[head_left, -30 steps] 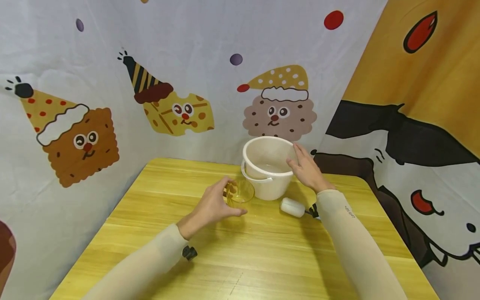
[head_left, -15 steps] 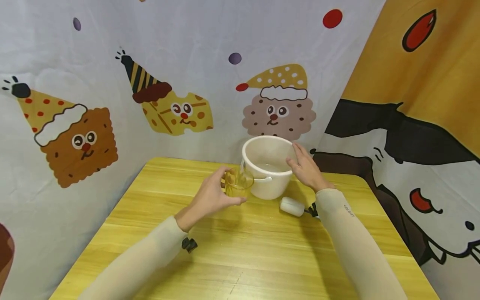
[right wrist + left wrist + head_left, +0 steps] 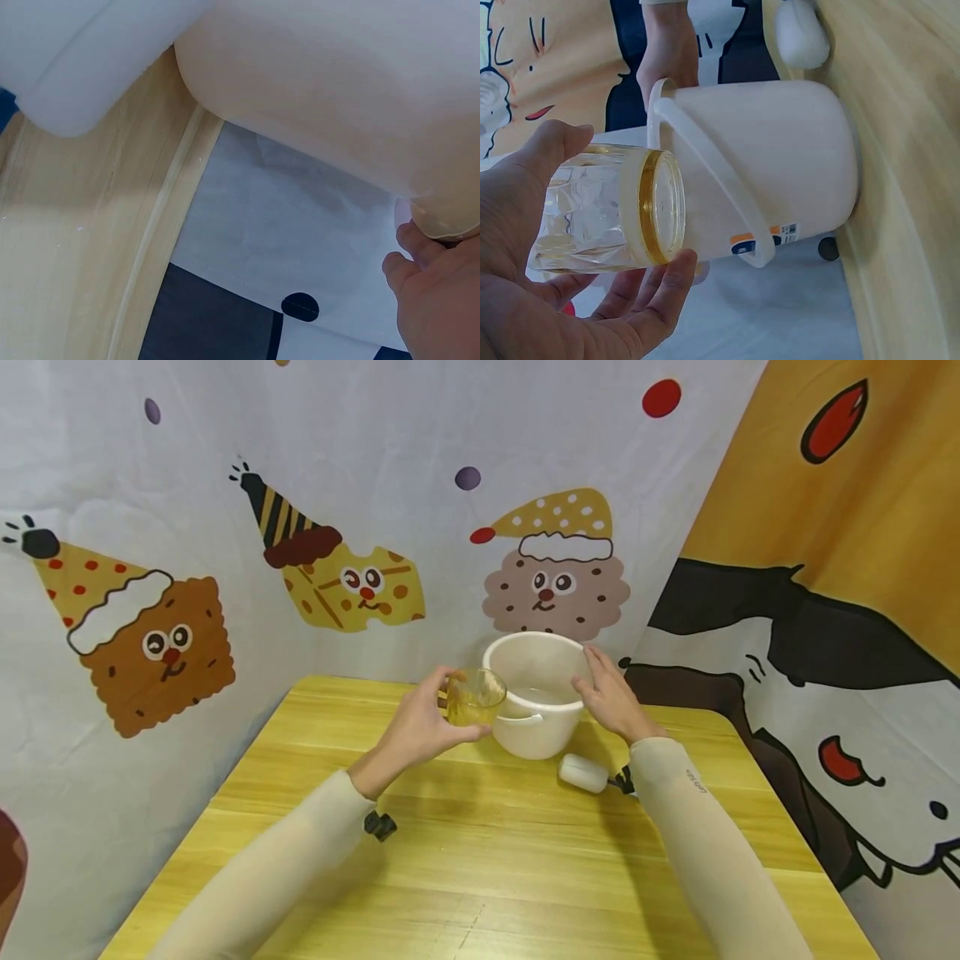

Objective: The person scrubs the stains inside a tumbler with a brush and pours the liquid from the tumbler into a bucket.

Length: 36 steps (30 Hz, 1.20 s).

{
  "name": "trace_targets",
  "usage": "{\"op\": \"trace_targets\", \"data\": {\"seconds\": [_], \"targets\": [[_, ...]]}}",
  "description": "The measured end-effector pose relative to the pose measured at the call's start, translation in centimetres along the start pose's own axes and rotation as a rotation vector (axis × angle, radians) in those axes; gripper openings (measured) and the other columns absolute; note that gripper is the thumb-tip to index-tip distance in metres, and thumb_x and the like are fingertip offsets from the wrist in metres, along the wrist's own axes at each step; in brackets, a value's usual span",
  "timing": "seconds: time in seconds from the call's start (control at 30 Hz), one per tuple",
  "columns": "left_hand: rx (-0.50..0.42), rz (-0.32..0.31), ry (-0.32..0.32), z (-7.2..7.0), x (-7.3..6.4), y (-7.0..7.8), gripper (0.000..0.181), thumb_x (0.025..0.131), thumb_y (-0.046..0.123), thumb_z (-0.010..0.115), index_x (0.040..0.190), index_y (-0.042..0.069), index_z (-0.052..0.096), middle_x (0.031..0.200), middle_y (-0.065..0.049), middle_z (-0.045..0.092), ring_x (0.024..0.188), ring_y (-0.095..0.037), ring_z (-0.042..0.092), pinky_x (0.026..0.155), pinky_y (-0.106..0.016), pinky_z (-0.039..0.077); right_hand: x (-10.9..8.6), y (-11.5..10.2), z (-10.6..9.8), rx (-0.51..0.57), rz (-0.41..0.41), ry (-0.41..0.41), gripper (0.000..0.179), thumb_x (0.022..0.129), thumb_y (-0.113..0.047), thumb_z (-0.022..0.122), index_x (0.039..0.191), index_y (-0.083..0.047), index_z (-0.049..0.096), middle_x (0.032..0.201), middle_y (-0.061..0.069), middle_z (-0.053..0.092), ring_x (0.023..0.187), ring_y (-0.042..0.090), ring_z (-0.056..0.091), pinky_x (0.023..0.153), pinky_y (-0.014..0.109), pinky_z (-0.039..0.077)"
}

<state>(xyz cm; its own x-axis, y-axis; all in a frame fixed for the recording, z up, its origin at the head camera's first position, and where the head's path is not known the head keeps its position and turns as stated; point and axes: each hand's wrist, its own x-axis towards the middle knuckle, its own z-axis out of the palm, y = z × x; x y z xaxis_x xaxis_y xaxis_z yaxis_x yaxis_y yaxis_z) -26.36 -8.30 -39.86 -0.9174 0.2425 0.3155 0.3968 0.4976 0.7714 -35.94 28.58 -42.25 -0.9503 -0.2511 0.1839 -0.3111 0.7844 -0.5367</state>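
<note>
My left hand [image 3: 420,718] holds a clear, yellow-tinted drinking glass [image 3: 480,697] between thumb and fingers, raised above the table at the left side of a white bucket [image 3: 536,735]. In the left wrist view, the faceted glass [image 3: 592,210] shows a gold band near its base; whether it holds anything I cannot tell. Upright on the table stands the bucket, its handle [image 3: 720,172] hanging down the side. My right hand [image 3: 618,697] grips the bucket's right rim, thumb over the inside; in the right wrist view its fingertips [image 3: 412,255] lie along the outer wall.
A white rounded cylinder [image 3: 583,772] with a thin dark stem lies right of the bucket, partly hidden by the right sleeve. The wooden table [image 3: 465,877] meets a cartoon-printed cloth [image 3: 360,460] behind and at the sides.
My left hand has lifted the glass from near the tabletop up toward the bucket's rim height. The right hand stays on the rim, and the bucket has not moved.
</note>
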Motion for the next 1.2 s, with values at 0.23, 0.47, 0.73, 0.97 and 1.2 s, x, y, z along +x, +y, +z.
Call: {"op": "trace_targets", "data": {"seconds": [0.23,0.47,0.73,0.97,1.2], "targets": [[0.011,0.025,0.019,-0.7,1.5,0.3,0.084,0.086,0.034,0.106,0.153,0.011,0.061,0.141,-0.019,0.076,0.119,-0.038,0.079,0.094,-0.050,0.072,0.1,0.1,0.1,-0.008,0.003,-0.002,0.081,0.123,-0.041,0.044,0.187,-0.004,0.012,0.196,0.023,0.011,0.181,0.051,0.016,0.147,0.074,0.014],[0.034,0.033,0.037,-1.0,3.0,0.6,0.084,0.086,0.038,0.105,0.153,0.011,0.062,0.138,-0.017,0.077,0.117,-0.037,0.078,0.092,-0.050,0.071,0.3,0.1,0.0,0.005,-0.006,0.004,0.080,0.122,-0.038,0.045,0.186,-0.002,0.014,0.196,0.024,0.012,0.181,0.051,0.016,0.147,0.074,0.014],[0.086,0.050,0.051,-0.7,4.6,0.8,0.088,0.086,0.042,0.105,0.158,0.014,0.063,0.140,-0.016,0.076,0.119,-0.035,0.076,0.095,-0.051,0.070,0.4,0.3,0.1,-0.008,-0.018,0.011,0.081,0.121,-0.038,0.044,0.185,0.001,0.015,0.195,0.027,0.013,0.181,0.052,0.017,0.147,0.072,0.016],[0.115,0.049,0.056,-0.9,5.9,1.4,0.090,0.086,0.040,0.105,0.160,0.014,0.062,0.142,-0.018,0.073,0.123,-0.038,0.074,0.099,-0.054,0.069,0.3,0.3,0.1,-0.002,-0.013,0.008,0.081,0.121,-0.040,0.043,0.185,0.000,0.015,0.195,0.026,0.013,0.181,0.052,0.017,0.147,0.073,0.016],[0.147,0.037,0.058,-1.0,7.1,1.8,0.090,0.087,0.042,0.104,0.162,0.014,0.062,0.144,-0.019,0.069,0.128,-0.039,0.070,0.103,-0.055,0.067,0.2,0.4,0.1,0.007,-0.008,0.003,0.078,0.122,-0.035,0.045,0.186,-0.001,0.015,0.196,0.024,0.012,0.181,0.051,0.017,0.147,0.074,0.016]]}}
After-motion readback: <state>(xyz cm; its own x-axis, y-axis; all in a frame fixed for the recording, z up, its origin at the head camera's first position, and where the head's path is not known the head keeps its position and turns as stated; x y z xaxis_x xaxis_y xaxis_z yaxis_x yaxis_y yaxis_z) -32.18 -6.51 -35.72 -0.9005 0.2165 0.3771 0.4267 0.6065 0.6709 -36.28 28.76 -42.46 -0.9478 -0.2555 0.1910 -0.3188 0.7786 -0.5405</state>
